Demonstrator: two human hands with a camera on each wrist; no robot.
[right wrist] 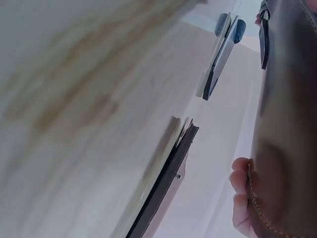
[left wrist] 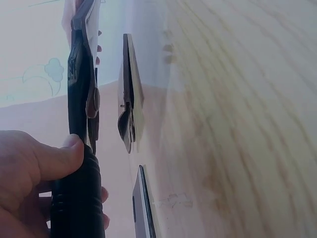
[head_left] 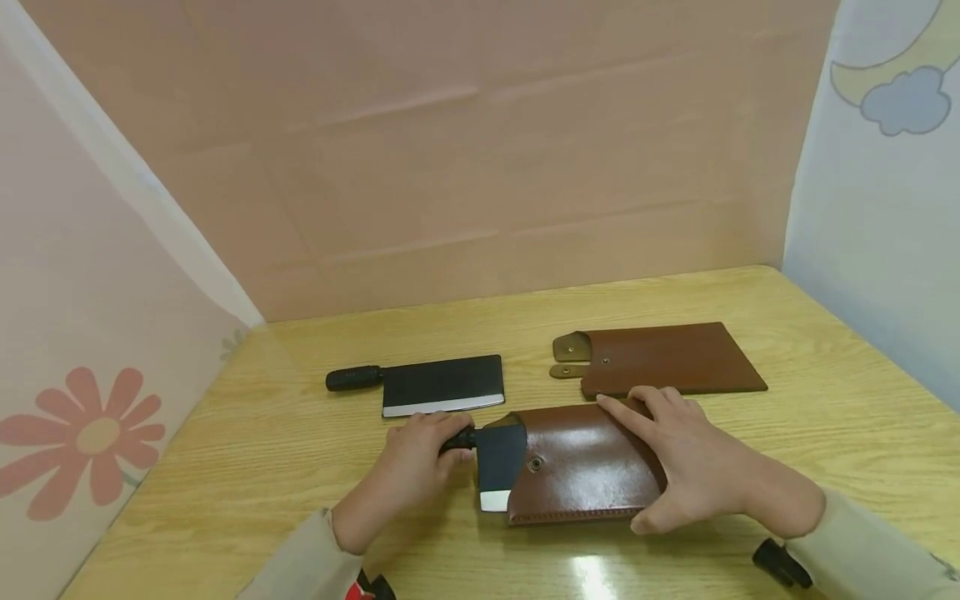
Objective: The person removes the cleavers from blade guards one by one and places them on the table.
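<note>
Brown leather sheath [head_left: 581, 467] lies nearest the person on the wooden surface [head_left: 255, 467], with a cleaver [head_left: 498, 462] part way inside it. Black blade near the handle is exposed at the sheath mouth, with a strip of bright edge showing below. Left hand [head_left: 416, 462] curls around the cleaver's black handle [left wrist: 79, 198]; the left wrist view shows thumb and fingers wrapped round it. Right hand [head_left: 693, 462] rests flat on the sheath's right half, fingers spread and mostly straight, thumb along the near edge, pinning it down. Snap stud on the sheath front is unfastened.

Judgement: sheathing of this cleaver is roughly half done; the exposed part of the blade remains outside and the strap is not closed.

Farther back, well apart from both hands, a second cleaver [head_left: 427, 385] lies bare on the surface. To its right lies a second sheath [head_left: 667, 358], flat, its flap tabs open.
</note>
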